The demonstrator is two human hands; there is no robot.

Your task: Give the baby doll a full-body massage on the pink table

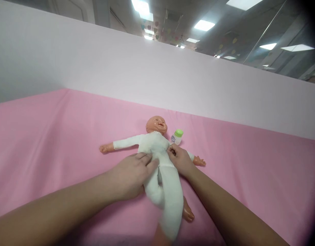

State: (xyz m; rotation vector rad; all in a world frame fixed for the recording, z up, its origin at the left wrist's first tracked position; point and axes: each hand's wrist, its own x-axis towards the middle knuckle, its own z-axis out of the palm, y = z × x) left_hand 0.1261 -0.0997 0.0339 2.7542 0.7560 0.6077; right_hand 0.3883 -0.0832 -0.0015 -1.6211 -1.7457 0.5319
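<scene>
A baby doll in a white cloth suit lies on its back, arms spread, head away from me. My left hand rests on the left side of its waist, fingers on the cloth and thumb apart from them. On the right side of the waist, my right hand has its fingers curled in a pinch at the cloth's edge. A small clear bottle with a green cap stands beside the doll's shoulder, just beyond my right hand.
Pink cloth with soft folds covers the surface under the doll. A pale wall rises behind it, with glass and ceiling lights above.
</scene>
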